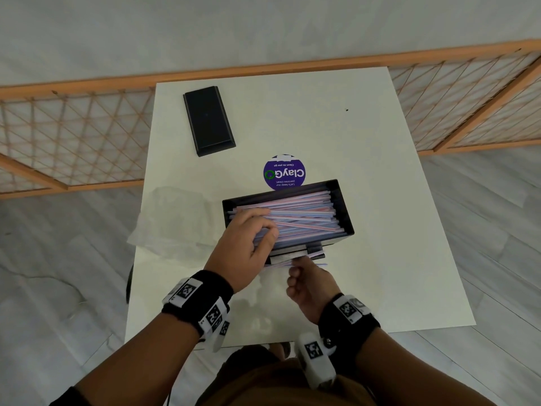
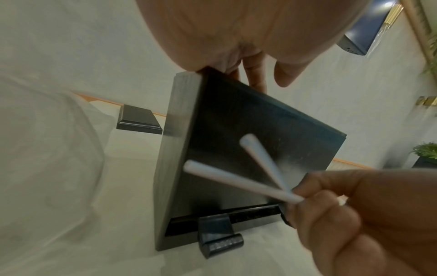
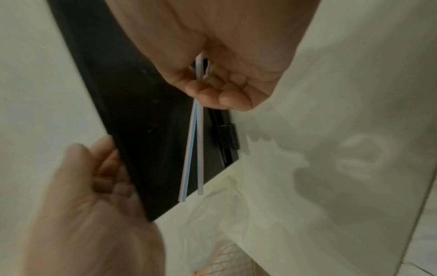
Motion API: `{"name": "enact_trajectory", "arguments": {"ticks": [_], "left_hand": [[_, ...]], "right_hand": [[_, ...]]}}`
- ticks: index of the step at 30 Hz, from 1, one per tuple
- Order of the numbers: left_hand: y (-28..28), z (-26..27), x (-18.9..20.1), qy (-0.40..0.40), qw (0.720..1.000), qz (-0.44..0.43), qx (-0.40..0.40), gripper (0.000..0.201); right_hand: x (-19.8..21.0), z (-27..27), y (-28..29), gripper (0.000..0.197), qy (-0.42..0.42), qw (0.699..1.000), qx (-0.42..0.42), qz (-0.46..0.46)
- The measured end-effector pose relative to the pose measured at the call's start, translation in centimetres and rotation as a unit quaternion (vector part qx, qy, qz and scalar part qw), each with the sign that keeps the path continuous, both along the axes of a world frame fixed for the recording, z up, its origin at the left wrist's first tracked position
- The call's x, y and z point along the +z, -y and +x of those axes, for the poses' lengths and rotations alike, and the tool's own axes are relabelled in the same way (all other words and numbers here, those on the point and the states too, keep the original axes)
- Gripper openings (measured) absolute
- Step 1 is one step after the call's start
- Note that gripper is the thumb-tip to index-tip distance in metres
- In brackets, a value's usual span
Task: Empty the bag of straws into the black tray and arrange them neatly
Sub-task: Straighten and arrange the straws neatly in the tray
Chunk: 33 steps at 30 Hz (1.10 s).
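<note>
The head view shows the left hand (image 1: 246, 244) gripping the tilted black tray (image 1: 342, 206); the wrist views reveal the right hand (image 3: 220, 78) pinching two straws (image 3: 194, 149).

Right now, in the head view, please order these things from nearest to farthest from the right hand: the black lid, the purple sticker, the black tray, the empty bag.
From the right hand:
1. Black tray, just beyond its fingers.
2. Empty bag, left of the tray.
3. Purple sticker, behind the tray; close to the bag's rank.
4. Black lid, far left corner.

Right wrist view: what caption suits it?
Right hand pinches two loose straws beside the tilted black tray.
</note>
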<state>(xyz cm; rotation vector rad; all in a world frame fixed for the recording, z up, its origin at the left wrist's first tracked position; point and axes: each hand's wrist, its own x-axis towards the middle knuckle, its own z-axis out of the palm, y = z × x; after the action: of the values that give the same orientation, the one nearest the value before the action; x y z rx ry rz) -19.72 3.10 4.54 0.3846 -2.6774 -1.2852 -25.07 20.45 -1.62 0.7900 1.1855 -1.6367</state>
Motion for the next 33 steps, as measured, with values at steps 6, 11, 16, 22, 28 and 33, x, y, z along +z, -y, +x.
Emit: {"name": "enact_trajectory", "arguments": {"ticks": [6,11,16,22,28,33], "left_hand": [[0.1,-0.1,0.5,-0.041,0.999,0.018,0.029,0.025],[0.9,0.3,1.3,-0.027,0.996,0.025,0.082,0.029],[2.2,0.6,2.0,-0.037,0.987,0.053,0.15,0.027],[3.2,1.2,1.9,-0.089,0.959,0.123,0.241,0.03],[3.0,2.3,2.3,-0.051,0.969,0.103,0.219,0.025],[2.7,2.5,1.7,-0.033,0.992,-0.01,0.121,0.021]], "right_hand": [[6.7,-4.1,-4.6,0.025,-0.13,0.991,0.029,0.031],[14.2,-7.4,-7.3,0.021,-0.432,0.879,0.167,0.112],[18.4,-10.0,-2.8,0.021,-0.625,0.698,0.333,0.111],[14.7,-10.9,5.8,0.011,-0.663,0.411,0.597,0.185],[12.7,-9.3,8.8,0.017,-0.627,0.332,0.68,0.185],[12.8,-9.5,6.5,0.037,-0.64,0.38,0.625,0.234]]}}
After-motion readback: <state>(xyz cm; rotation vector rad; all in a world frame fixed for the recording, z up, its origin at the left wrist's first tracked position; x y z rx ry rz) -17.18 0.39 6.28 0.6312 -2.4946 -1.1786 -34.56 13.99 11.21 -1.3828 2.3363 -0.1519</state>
